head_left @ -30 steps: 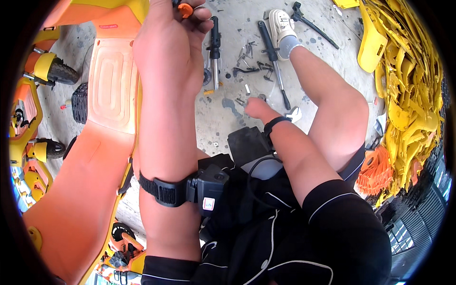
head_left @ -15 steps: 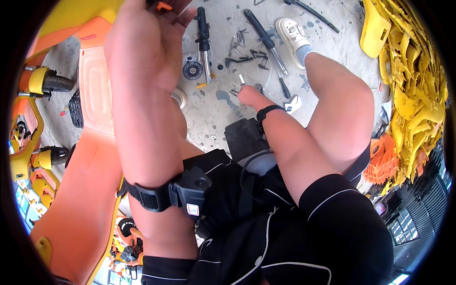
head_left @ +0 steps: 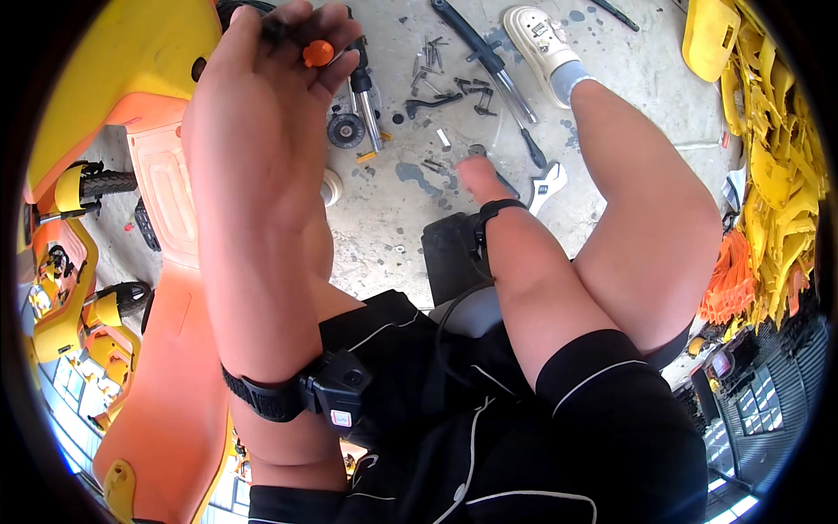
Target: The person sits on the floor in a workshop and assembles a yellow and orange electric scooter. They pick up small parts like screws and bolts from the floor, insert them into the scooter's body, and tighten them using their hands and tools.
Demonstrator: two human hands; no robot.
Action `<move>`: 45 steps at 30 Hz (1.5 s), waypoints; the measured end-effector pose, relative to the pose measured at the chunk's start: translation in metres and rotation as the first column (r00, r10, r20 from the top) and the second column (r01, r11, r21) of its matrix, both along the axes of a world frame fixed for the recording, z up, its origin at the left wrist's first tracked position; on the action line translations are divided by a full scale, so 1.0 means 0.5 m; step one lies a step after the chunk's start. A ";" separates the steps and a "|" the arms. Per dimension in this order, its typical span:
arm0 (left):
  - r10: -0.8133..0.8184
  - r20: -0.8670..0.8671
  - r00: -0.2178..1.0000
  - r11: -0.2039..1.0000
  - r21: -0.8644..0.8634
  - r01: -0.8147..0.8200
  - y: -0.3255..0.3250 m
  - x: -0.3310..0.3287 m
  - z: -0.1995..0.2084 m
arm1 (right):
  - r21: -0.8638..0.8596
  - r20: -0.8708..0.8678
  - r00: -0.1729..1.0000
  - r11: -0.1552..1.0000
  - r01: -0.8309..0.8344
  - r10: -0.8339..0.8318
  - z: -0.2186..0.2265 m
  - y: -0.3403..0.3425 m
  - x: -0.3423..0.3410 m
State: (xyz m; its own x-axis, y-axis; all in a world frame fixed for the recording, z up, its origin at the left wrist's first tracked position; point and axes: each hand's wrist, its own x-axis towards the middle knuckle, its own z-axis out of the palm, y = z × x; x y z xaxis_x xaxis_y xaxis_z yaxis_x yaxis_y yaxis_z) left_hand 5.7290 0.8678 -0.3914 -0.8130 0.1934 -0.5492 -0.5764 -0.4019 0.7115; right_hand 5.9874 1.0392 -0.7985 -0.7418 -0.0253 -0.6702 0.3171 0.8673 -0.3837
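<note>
Sitting at half-curled fingers of L hand (head_left: pixel 257 122) is orng pc (head_left: pixel 318 53), can't tell if clamped.

A small bright orange cap (head_left: pixel 318 53), roundish with an uneven edge, sits far left, held among the loosely curled fingers of the left hand (head_left: pixel 262 96), its broad face exposed. A dark rounded piece (head_left: pixel 477 150) lies just beyond the right hand (head_left: pixel 479 176), its near side hidden.

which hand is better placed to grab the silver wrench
Probably the right hand: it is close to the silver wrench, while the left hand is farther off and seems to hold an orange piece.
</note>
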 end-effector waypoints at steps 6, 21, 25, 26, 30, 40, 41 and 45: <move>-0.057 0.038 0.998 0.987 0.155 0.051 -0.011 0.013 -0.024 | -0.090 0.126 0.492 0.484 0.871 -0.862 -0.028 -0.008 -0.086; 0.097 0.226 0.969 0.990 0.081 -0.118 0.031 0.055 -0.084 | -0.159 0.335 0.634 0.621 0.767 -0.697 0.031 -0.212 -0.069; 0.117 0.230 0.966 0.993 -0.022 -0.115 0.036 0.070 -0.103 | -0.259 0.731 0.369 0.267 0.928 -0.574 0.061 -0.193 -0.100; 0.130 0.225 0.966 0.991 -0.060 -0.119 0.030 0.075 -0.099 | -0.245 0.793 0.283 0.143 0.959 -0.539 0.089 -0.199 -0.119; 0.135 0.250 0.959 0.982 -0.160 -0.097 0.031 0.081 -0.123 | -0.222 0.910 0.099 -0.271 0.937 -0.403 0.133 -0.193 -0.169; 0.125 0.305 0.944 0.912 -0.410 0.012 0.006 0.097 -0.180 | -0.217 0.950 0.311 -0.685 0.695 0.015 0.239 -0.207 -0.326; 0.134 0.303 0.943 0.894 -0.448 0.017 0.012 0.097 -0.177 | -0.219 0.949 0.316 -0.672 0.707 0.024 0.239 -0.214 -0.331; 0.129 0.275 0.953 0.863 -0.504 0.028 0.036 0.090 -0.152 | -0.270 0.951 0.305 -0.609 0.746 -0.048 0.205 -0.223 -0.318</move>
State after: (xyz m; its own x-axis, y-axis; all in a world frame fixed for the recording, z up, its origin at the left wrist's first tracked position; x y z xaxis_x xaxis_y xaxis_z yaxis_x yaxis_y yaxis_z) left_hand 5.7741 0.8860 -0.4672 -0.6033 -0.2056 -0.7706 -0.7755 -0.0742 0.6270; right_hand 5.8283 0.9275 -0.6960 -0.6419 -0.4800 -0.5979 0.5167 -0.8470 0.1253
